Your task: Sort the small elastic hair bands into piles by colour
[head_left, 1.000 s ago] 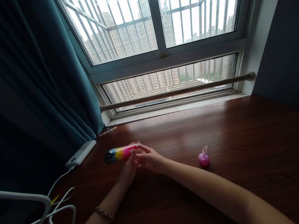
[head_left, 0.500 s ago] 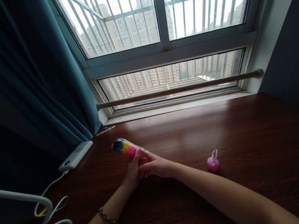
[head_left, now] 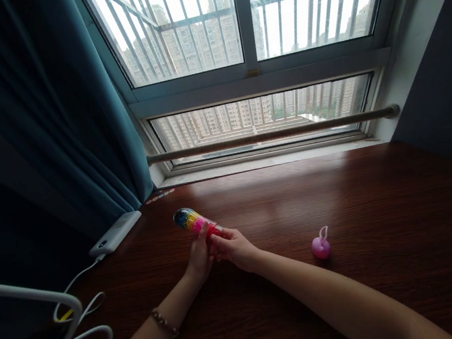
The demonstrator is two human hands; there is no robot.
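A clear tube (head_left: 191,220) filled with layers of dark, blue, yellow and pink beads is held over the dark wooden desk (head_left: 384,214), its closed end tilted up and to the left. My left hand (head_left: 199,255) grips the tube's lower part from the left. My right hand (head_left: 233,248) pinches the tube's near end with its fingertips. A small pink cap with a loop (head_left: 320,246) stands on the desk to the right of my right forearm, apart from both hands.
A white power bank (head_left: 115,232) lies at the desk's left edge with a white cable (head_left: 81,319) looping toward me. Teal curtain (head_left: 54,115) hangs at the left. Barred window and a horizontal rail (head_left: 271,134) run along the desk's far side.
The tube has swung from lying level, pointing left, to tilted with its closed end up and away. Both hands stayed on it. The view shifted slightly.
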